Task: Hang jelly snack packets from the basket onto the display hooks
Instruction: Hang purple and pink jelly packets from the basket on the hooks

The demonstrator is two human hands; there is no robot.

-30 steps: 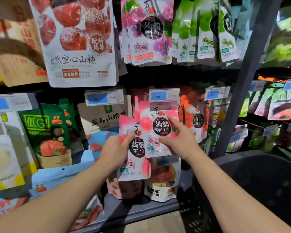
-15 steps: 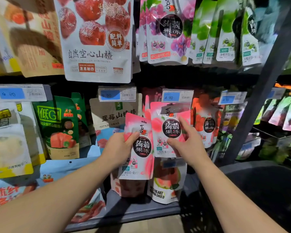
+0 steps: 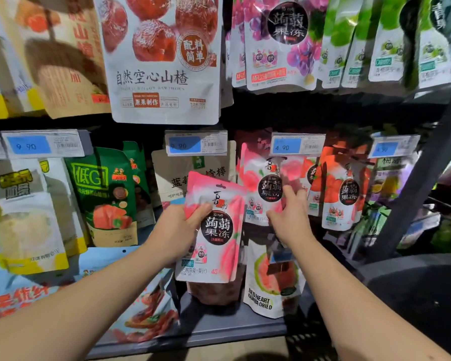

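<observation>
Packet (image 3: 214, 227) gripped in left hand (image 3: 177, 230), not yet hung, just left of hung packets (image 3: 267, 185) under tag (image 3: 297, 144). Right hand (image 3: 289, 212) touches those, fingers straight. Some hung already; basket (image 3: 414, 295) contents hidden.

My left hand (image 3: 177, 230) has its fingers hidden behind the pink packet (image 3: 215, 227); only the thumb shows on the front. The fingertips of my right hand (image 3: 289, 217) blur against the hanging packet (image 3: 266, 183), so I cannot tell whether they pinch it. Whatever it hangs from is hidden behind the price tag (image 3: 297, 144). The basket (image 3: 414, 290) is dark and cut off by the right edge. The pink packet covers most of a dark red bag (image 3: 214, 293) on the shelf (image 3: 219, 327).
</observation>
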